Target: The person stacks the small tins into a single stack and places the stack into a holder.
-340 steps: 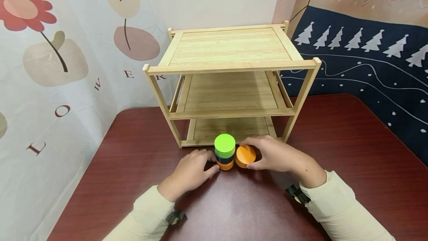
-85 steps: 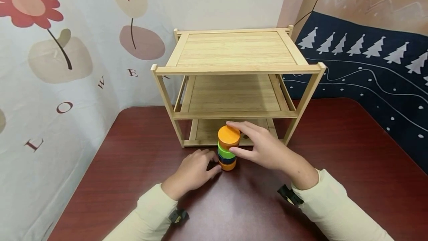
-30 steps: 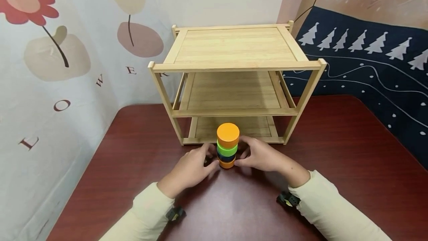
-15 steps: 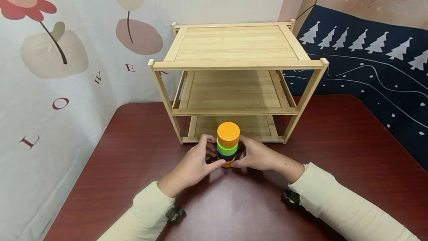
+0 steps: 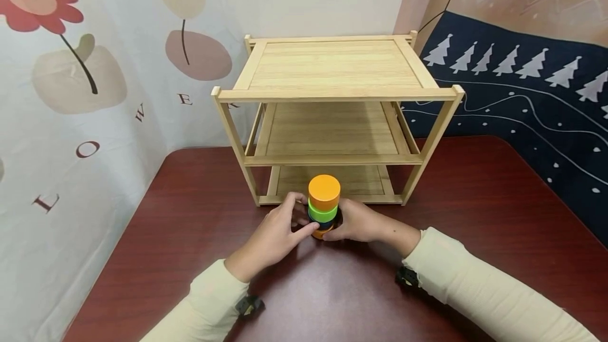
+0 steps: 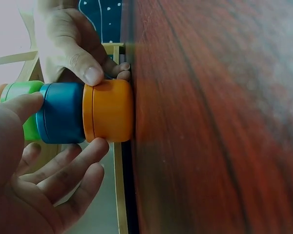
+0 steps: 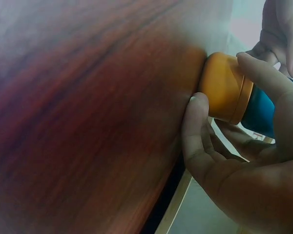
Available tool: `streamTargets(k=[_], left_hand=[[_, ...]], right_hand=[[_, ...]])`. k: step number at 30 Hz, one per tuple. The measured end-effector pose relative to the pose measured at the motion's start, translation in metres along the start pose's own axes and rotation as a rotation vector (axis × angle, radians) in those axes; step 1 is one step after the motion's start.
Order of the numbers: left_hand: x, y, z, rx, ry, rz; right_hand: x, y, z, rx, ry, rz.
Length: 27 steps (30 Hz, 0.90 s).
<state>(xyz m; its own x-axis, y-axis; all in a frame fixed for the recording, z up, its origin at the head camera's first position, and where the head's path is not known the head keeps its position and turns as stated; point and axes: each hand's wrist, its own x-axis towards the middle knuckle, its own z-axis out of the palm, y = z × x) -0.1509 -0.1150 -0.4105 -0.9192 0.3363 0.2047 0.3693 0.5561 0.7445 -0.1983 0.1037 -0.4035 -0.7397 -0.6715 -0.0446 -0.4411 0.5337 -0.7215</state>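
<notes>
Between both hands an upright stack of round lidded tins stands on the table. From the bottom up they are an orange tin, a blue tin, a green tin and a top orange tin. My left hand curls round the stack's left side, its thumb on the blue tin and a fingertip by the bottom orange one. My right hand grips the bottom orange tin from the right, thumb on its side. In the head view the hands partly cover the lower tins.
A three-tier wooden shelf stands just behind the stack, its lowest front rail close to the fingers. Dark red tabletop spreads round it. Printed cloth hangs at the back and left.
Earlier, the right hand set the orange tin on top of the green one. Since then it has dropped to the stack's base, and the left hand has closed in on the tins.
</notes>
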Motion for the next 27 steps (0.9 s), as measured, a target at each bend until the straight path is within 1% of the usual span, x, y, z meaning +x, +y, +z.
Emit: streamTargets(k=[7,11,13,20,27], left_hand=[[0.001,0.0015,0.0007,-0.011,-0.014,-0.026],[-0.0003,0.0029,0.0006,-0.003,-0.018,-0.05],[-0.0014,0.0041,0.0001,0.017,-0.017,-0.056],[-0.0026,0.0064,-0.0012,0.133,-0.018,-0.037],[-0.0039,0.0082,-0.0033,0.146,0.033,0.001]], right_hand=[[0.0004,-0.0003,0.0004,-0.017,0.012,0.001],[0.0007,0.0005,0.0015,-0.013,0.002,-0.005],[0.0009,0.0008,0.002,-0.014,0.0,-0.01],[0.0009,0.001,0.0024,-0.034,0.026,-0.001],[-0.0021,-0.0017,0.001,-0.03,0.013,0.034]])
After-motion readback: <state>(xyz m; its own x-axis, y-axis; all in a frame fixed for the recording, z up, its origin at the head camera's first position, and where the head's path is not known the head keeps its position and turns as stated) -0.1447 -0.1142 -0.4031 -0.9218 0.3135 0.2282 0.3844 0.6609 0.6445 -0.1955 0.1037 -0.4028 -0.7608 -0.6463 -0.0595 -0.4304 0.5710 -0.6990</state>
